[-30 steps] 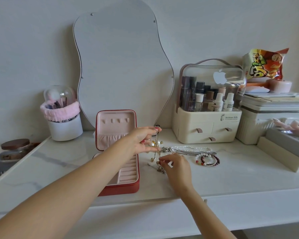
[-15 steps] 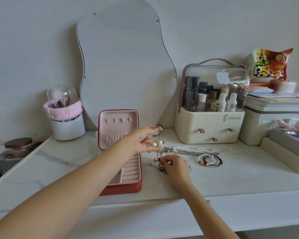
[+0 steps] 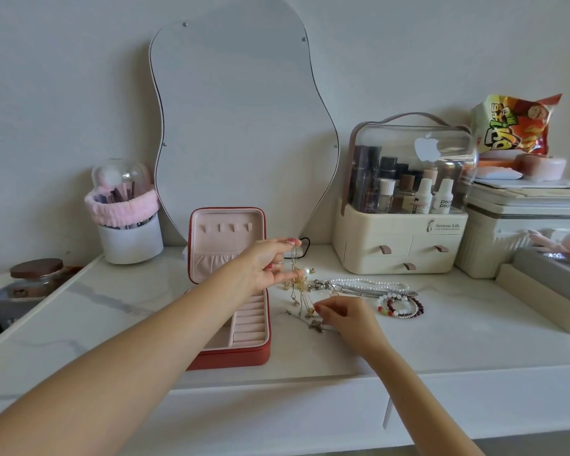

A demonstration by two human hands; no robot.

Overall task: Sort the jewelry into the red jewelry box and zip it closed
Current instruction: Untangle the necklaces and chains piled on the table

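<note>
A red jewelry box [image 3: 231, 352] lies open on a white marble-patterned table [image 3: 441, 340], its pink-lined lid standing upright to show small hooks and a gathered pocket, its base divided into ring rolls and a compartment. Just right of the box, the left hand [image 3: 267, 264] pinches thin gold chains [image 3: 298, 291] between thumb and fingertips and holds them dangling above the table, while the right hand [image 3: 346, 315] is curled with its fingertips pinching at the lower ends of the tangle, beside small charms [image 3: 316, 325] lying on the surface. Further right lie a pearl necklace [image 3: 369, 282], a silver chain [image 3: 375, 292] and beaded bracelets [image 3: 402, 306] in white and dark red. Against the pale wall behind stands a wavy-edged mirror [image 3: 241, 126]. To its left sits a white brush holder [image 3: 129, 236] wrapped in a pink band; to its right a cream cosmetics case [image 3: 399, 248] with a clear domed lid and three drawers. A snack bag [image 3: 514, 126] tops stacked storage boxes [image 3: 520, 238] at far right.
</note>
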